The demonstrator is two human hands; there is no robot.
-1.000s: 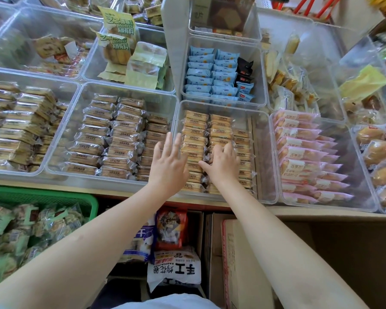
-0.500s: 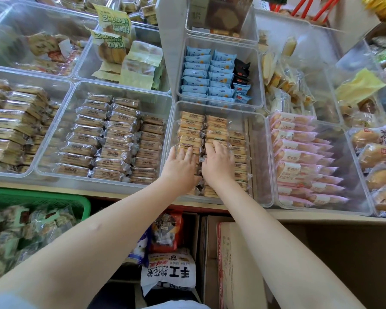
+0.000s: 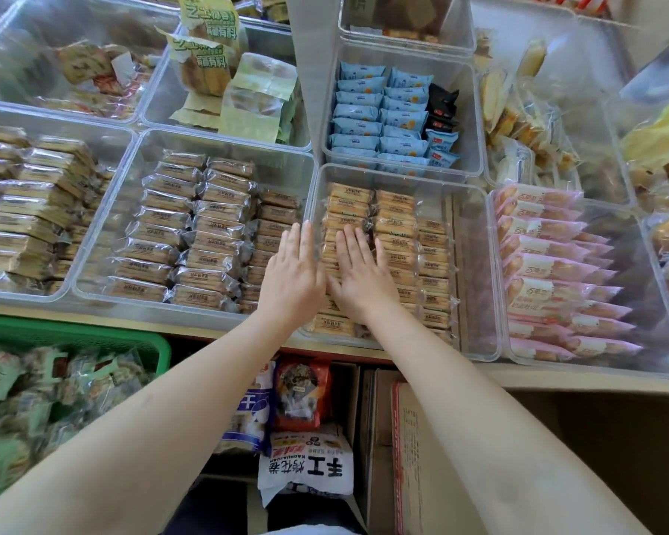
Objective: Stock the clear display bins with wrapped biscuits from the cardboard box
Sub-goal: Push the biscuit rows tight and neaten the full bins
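Observation:
A clear display bin (image 3: 476,264) in the middle of the shelf holds rows of tan wrapped biscuits (image 3: 394,214). My right hand (image 3: 360,276) lies flat, fingers straight, on the left rows of biscuits in that bin. My left hand (image 3: 292,276) is flat beside it, fingers straight, over the bin's left wall. Neither hand holds a biscuit. Below the shelf at the right stands the cardboard box (image 3: 414,449), with its flap visible and its inside hidden by my right arm.
A neighbouring clear bin (image 3: 105,233) to the left holds darker wrapped biscuits; a bin (image 3: 476,121) behind holds blue packets; pink packets (image 3: 549,264) fill the right bin. A green basket (image 3: 74,334) of green snack packs sits low left. Snack bags (image 3: 306,461) lie under the shelf.
Both hands have slid further back over the biscuit rows and now lie flatter. The left hand moved from beside the bin to its left wall, close to the right hand.

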